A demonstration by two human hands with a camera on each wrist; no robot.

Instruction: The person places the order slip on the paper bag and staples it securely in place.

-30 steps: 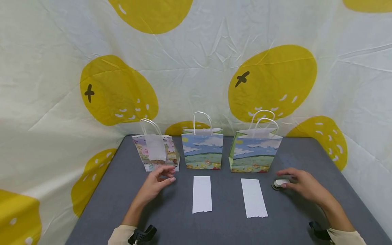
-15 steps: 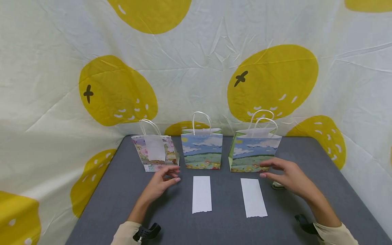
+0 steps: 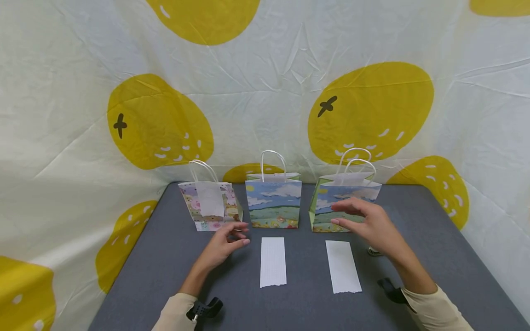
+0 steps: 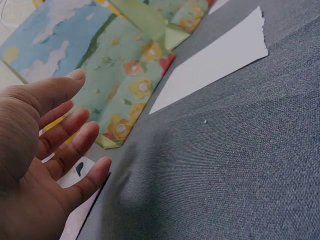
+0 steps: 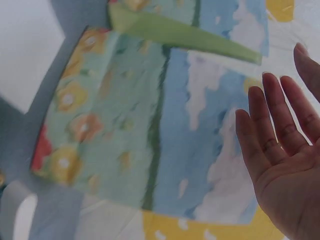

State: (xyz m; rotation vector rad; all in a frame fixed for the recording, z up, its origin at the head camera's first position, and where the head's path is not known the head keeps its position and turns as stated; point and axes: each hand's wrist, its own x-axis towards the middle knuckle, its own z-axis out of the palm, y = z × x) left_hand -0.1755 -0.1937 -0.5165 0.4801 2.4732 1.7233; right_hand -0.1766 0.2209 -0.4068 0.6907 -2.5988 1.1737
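Note:
My left hand [image 3: 223, 246] hovers over the table with loosely bent fingers and nothing in them, just in front of the pink animal-print paper bag [image 3: 191, 202]. A white paper strip hangs down that bag's front. The middle paper bag [image 3: 273, 202], with a sky-and-meadow print, stands beyond its fingertips. Raised before the matching right paper bag [image 3: 325, 202], my right hand [image 3: 374, 227] has its thumb and fingers apart and holds nothing. It covers part of that bag. Under its wrist, a small dark-rimmed round thing [image 3: 374, 252] is mostly hidden.
Two white paper strips with torn lower ends lie on the grey table [image 3: 306, 308]: a left strip [image 3: 273, 262] and a right strip [image 3: 343, 266]. Behind the table hangs a white cloth [image 3: 265, 119] printed with yellow shapes.
My right hand has left the small round thing and moved left and up to the right bag's front. My left hand has drifted slightly right. The bags and strips stay put.

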